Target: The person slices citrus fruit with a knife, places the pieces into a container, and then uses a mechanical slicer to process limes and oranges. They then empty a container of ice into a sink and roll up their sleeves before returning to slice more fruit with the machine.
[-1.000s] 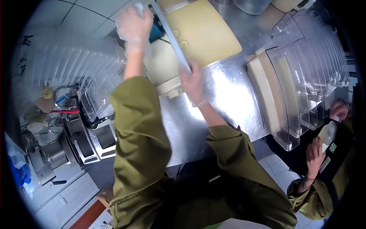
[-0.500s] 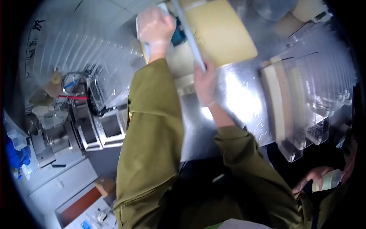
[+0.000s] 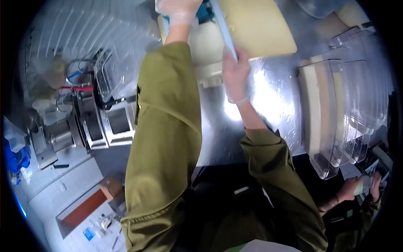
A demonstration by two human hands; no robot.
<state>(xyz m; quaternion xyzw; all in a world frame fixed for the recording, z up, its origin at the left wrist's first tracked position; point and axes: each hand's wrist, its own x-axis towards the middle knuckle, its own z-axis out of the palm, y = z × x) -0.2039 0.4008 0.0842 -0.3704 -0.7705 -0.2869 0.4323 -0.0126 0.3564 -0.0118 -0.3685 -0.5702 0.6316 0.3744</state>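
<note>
L hand (image 3: 178,10): gloved, reaching over the far L side at the top edge; fingers partly out of view, so can't tell if it's clenched or holding smth.
R hand (image 3: 236,77): gloved, gripping near end of long grey bar, fingers closing round it.
Long grey bar (image 3: 222,26): running from R hand up past top edge, lying btwn teal item (image 3: 205,13) & yellow cutting board (image 3: 262,29).
Pale board (image 3: 206,44): sitting L of bar, nr metal bench (image 3: 218,138) edge.
Handling: R hand is apparently steadying bar; moving it calls for firm hold at near end, L fingers staying clear.
</note>
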